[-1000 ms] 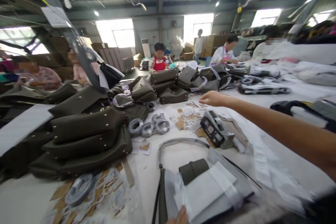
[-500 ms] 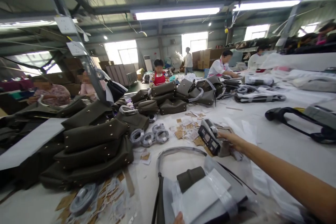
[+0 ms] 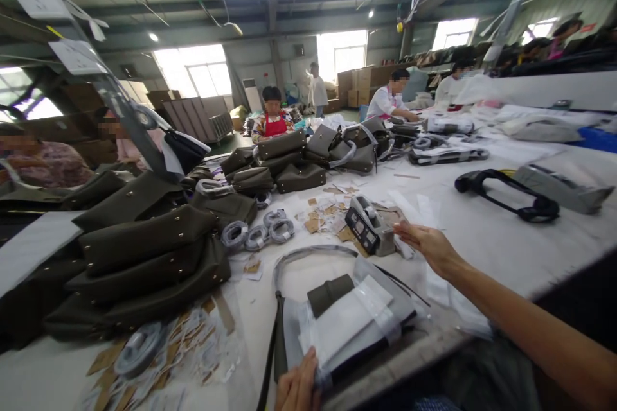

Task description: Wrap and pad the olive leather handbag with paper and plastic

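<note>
My right hand (image 3: 427, 244) reaches out over the white table (image 3: 482, 231) with its fingers stretched, open, just right of a grey tape dispenser (image 3: 366, 228). Whether it touches the dispenser I cannot tell. My left hand (image 3: 299, 388) shows at the bottom edge, its fingers closed on the near edge of a grey bag wrapped in clear plastic (image 3: 347, 324). A rolled dark olive piece (image 3: 330, 294) lies on that bag. A grey strap (image 3: 308, 253) loops from it across the table.
A pile of dark olive handbags (image 3: 144, 250) fills the left side. Coiled grey straps (image 3: 255, 234) and cardboard tags (image 3: 328, 215) lie mid-table. More bags (image 3: 299, 164) sit farther back. A black handle (image 3: 506, 196) lies at right. Several people work at the far end.
My right hand came back from a far reach to beside the tape dispenser. The view dropped and shifted, and more of my left hand now shows on the wrapped bag.
</note>
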Demonstrator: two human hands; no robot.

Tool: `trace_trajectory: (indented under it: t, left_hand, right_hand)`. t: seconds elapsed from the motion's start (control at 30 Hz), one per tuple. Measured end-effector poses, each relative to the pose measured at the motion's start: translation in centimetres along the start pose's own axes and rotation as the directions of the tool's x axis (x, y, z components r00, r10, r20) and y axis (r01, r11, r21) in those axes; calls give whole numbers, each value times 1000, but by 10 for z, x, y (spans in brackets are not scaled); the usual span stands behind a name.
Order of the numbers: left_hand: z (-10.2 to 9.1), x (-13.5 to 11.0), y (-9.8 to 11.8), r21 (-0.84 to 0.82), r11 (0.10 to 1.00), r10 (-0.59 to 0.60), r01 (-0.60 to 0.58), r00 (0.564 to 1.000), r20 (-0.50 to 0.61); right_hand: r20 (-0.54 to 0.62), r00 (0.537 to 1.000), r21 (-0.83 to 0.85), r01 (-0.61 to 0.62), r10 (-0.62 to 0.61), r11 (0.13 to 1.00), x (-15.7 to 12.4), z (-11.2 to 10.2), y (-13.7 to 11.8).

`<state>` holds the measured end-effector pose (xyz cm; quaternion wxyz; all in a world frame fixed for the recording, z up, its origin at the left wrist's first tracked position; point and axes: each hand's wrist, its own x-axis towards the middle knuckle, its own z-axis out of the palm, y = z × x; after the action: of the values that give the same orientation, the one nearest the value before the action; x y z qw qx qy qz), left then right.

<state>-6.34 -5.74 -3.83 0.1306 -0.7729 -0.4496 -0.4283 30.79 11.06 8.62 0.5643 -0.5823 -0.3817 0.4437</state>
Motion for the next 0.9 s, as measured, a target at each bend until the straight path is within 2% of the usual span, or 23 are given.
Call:
trace_trajectory:
  t: [0.13,0.27,0.4,0.53,0.63,0.77,0.83,0.9]
  left_hand:
    - [-1,-3,-3,-2,999,42,-42,999,21]
    - [-5,-2,1,-3,1000,16,-16,999,31]
    - [-11,2,7,5,1000,-24,24,997,69]
    - [-16,2,11,36,998,-64,60,992,112]
    - [-18,0,11,75,994,-94,83,985,142]
    - [-18,-3,9,81,996,-58,45,983,172]
    - [-19,-1,11,68,996,-72,61,980,187]
    - [-21,3,15,62,993,-106,97,978,182]
  right_hand:
    - [2,992,56,-125,125,991,-21,-5,30]
    - [-38,989,18,-145,146,989,-24,-3,63]
    - [-97,991,-140,-107,94,984,-8,-7,80]
    - [-75,997,-384,-24,-6,923,13,-24,77]
    - [-4,997,-567,57,-72,822,16,-41,68]
    - [110,971,-750,221,-212,624,2,-63,50]
    - [193,940,-798,317,-281,512,-9,-72,36]
    - [355,873,-817,464,-334,342,-19,-77,20]
